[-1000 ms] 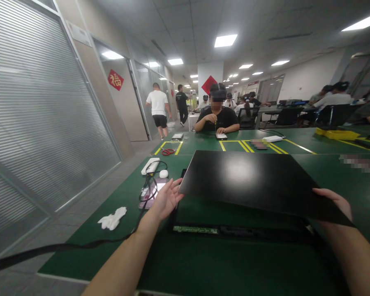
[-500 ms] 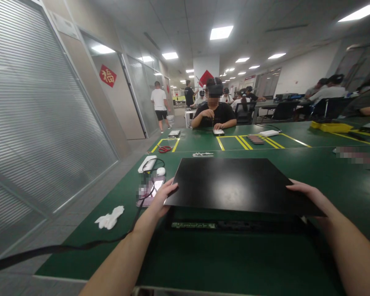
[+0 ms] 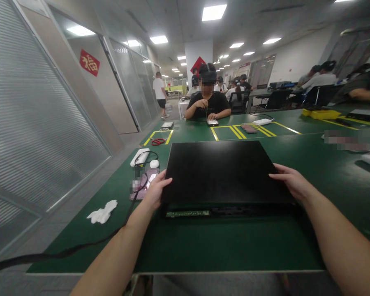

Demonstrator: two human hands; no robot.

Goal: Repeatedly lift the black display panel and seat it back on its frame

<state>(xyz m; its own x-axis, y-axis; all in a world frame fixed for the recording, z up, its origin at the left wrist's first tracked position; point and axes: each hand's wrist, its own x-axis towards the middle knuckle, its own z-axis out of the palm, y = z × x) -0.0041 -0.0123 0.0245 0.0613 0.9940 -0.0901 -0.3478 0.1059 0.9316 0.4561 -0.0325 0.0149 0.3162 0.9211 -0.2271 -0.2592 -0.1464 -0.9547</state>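
Note:
A flat black screen panel (image 3: 218, 172) lies between my hands, its dark surface facing up. My left hand (image 3: 156, 188) grips its left edge, thumb on top and fingers along the side. On the right edge, my right hand (image 3: 291, 180) holds it the same way, with the thumb over the surface. Beneath the panel's near edge a green circuit board strip (image 3: 188, 213) shows, set in a black frame (image 3: 234, 211) that is mostly covered. Whether the panel touches that frame all round, I cannot tell.
Left of the panel are a phone (image 3: 142, 190), a white earbud case (image 3: 154, 164), a white power bank (image 3: 139, 157) and crumpled tissue (image 3: 102, 212). A black cable (image 3: 64, 248) crosses my left forearm. Red-handled pliers (image 3: 158, 142) lie farther back. A person (image 3: 208, 98) sits opposite, handling a small device.
The panel has come down closer to the frame, and the gap at its near edge is smaller. Both hands moved with it, still gripping. The camera view has shifted slightly.

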